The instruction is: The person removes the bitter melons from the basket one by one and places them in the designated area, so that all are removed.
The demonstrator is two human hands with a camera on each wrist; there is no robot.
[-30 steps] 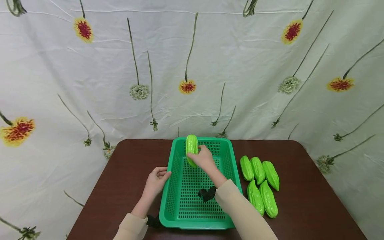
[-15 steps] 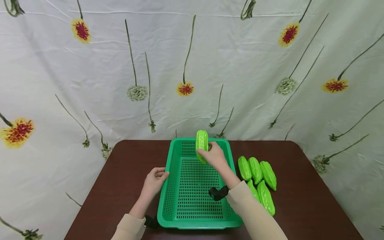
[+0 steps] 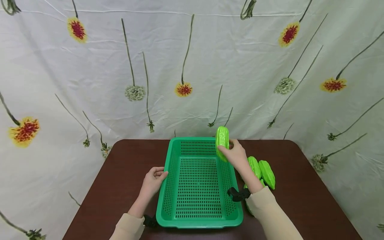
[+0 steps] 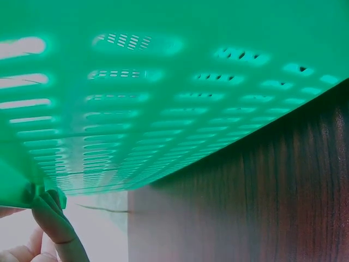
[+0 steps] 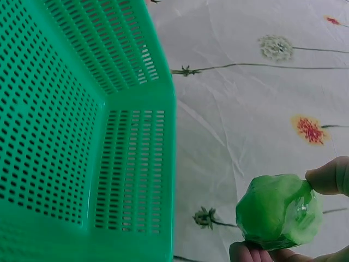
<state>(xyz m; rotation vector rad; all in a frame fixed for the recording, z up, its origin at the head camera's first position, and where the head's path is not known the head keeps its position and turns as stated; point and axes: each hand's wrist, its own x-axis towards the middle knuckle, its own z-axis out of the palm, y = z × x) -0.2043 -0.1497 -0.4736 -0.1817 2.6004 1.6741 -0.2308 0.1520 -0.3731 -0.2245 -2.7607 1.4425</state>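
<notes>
My right hand point(image 3: 237, 155) grips a bright green bitter melon point(image 3: 222, 141) with thumb and fingers, upright over the far right corner of a green plastic basket point(image 3: 198, 224). In the right wrist view the bitter melon point(image 5: 278, 210) is seen end-on, thumb on one side and fingers underneath, apart from the basket wall point(image 5: 163, 240). At the basket's left rim, my left hand point(image 3: 153, 181) holds the edge with curled fingers. The left wrist view has its fingers point(image 4: 57, 229) at the rim, beside the slotted outer wall point(image 4: 180, 125).
Several more bitter melons point(image 3: 267, 173) lie on the dark brown table point(image 3: 300, 200) right of the basket, partly hidden by my right forearm. The basket floor point(image 3: 198, 186) is bare mesh. A flower-printed white cloth point(image 3: 162, 66) hangs behind the table.
My right hand has carried the bitter melon rightward, from over the basket's far middle to its far right rim. The left hand stays at the left rim.
</notes>
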